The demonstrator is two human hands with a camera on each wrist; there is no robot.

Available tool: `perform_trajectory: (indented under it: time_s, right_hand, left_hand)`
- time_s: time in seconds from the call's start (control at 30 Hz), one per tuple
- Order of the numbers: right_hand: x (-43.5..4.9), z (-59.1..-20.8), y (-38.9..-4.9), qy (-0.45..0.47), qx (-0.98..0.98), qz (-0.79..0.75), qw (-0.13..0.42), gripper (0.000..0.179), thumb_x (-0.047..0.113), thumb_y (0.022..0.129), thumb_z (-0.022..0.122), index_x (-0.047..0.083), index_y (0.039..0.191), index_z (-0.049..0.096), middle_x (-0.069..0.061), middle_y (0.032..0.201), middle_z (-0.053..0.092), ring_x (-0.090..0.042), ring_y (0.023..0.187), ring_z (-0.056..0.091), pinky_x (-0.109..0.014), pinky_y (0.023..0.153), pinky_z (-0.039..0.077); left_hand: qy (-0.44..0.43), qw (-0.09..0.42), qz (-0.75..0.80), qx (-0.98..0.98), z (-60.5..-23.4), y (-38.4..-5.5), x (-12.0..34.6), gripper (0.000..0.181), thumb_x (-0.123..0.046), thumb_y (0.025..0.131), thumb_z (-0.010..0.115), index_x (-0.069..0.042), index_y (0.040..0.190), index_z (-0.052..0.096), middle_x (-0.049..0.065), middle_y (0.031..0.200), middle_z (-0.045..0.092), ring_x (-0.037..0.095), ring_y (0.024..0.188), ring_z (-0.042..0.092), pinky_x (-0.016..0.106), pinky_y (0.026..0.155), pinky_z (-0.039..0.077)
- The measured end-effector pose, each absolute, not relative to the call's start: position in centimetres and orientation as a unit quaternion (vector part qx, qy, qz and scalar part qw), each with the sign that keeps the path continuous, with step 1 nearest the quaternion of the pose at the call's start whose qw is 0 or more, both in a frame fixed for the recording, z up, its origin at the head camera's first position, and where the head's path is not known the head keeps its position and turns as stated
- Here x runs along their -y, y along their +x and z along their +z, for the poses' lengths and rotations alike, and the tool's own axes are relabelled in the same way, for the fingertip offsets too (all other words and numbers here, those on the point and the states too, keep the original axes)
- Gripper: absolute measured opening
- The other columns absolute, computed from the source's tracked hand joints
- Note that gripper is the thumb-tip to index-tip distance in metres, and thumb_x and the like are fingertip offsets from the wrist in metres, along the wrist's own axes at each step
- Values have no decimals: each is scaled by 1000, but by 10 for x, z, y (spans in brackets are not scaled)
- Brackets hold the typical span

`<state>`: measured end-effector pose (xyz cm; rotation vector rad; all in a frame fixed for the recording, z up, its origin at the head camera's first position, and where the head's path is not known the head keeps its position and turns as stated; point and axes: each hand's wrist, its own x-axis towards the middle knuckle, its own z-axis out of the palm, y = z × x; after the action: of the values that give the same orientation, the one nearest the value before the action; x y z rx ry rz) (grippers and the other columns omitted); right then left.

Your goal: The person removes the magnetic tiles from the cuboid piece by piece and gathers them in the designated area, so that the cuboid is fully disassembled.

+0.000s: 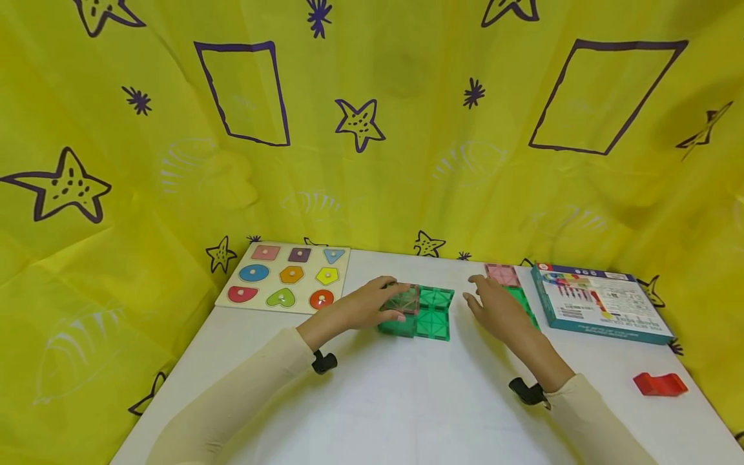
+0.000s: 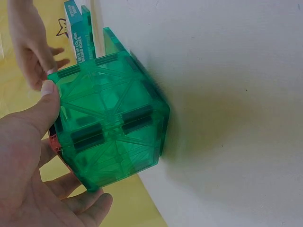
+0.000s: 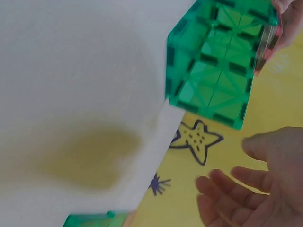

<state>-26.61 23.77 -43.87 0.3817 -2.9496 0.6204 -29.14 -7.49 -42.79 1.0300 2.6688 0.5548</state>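
Note:
My left hand point(image 1: 369, 305) grips a box-like build of translucent green magnetic tiles point(image 1: 433, 321), thumb on the near side and fingers round the far side. A pinkish-red tile point(image 1: 409, 299) forms the top of its left part; green squares reach out to the right. In the left wrist view, the thumb presses on an edge of the green tiles point(image 2: 111, 116). My right hand point(image 1: 494, 307) hovers to the right of the build, apart from it, fingers loosely bent with nothing in them. The right wrist view shows that same hand point(image 3: 274, 177) below the build's open end.
Beyond the right hand lie a pink tile point(image 1: 502, 274) and a green tile point(image 1: 521, 300), beside a teal-edged box point(image 1: 601, 303). A shape puzzle board point(image 1: 305, 292) lies at back left, a red curved block point(image 1: 661, 385) at right. Yellow curtain point(image 1: 401, 194) hangs behind the white table point(image 1: 395, 400).

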Motion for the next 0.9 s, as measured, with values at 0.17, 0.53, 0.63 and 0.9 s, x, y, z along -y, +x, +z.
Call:
perform_trajectory:
  time_s: [0.17, 0.53, 0.63, 0.9]
  right_hand:
    - [-220, -439, -270, 200, 956, 201, 76, 50, 19, 107, 64, -2, 150, 48, -26, 129, 62, -41, 113, 64, -58, 98, 56]
    - [-211, -451, -279, 327, 925, 140, 133, 40, -4, 99, 68, 4, 138, 62, -10, 104, 60, -25, 87, 57, -41, 79, 56]
    - [-212, -453, -282, 327, 925, 139, 132, 38, -3, 102, 65, 4, 139, 62, -8, 102, 59, -23, 85, 56, -40, 78, 55]
    - [-214, -457, -286, 361, 912, 126, 149, 48, -10, 97, 68, 9, 141, 62, -10, 112, 65, -26, 93, 64, -42, 84, 59]
  left_hand:
    - [351, 112, 190, -910, -428, -291, 74, 74, -48, 105, 62, -24, 168, 32, 16, 169, 31, 35, 154, 35, 52, 123, 38]
    - [351, 113, 194, -909, -427, -290, 74, 72, -47, 105, 62, -23, 167, 34, 17, 168, 32, 37, 153, 36, 53, 122, 39]
    - [350, 114, 190, -910, -427, -291, 73, 72, -48, 105, 61, -23, 167, 33, 17, 168, 32, 36, 153, 36, 53, 122, 39]
    - [347, 118, 190, -911, -425, -291, 74, 73, -49, 105, 62, -23, 167, 33, 17, 169, 31, 36, 154, 35, 54, 121, 40]
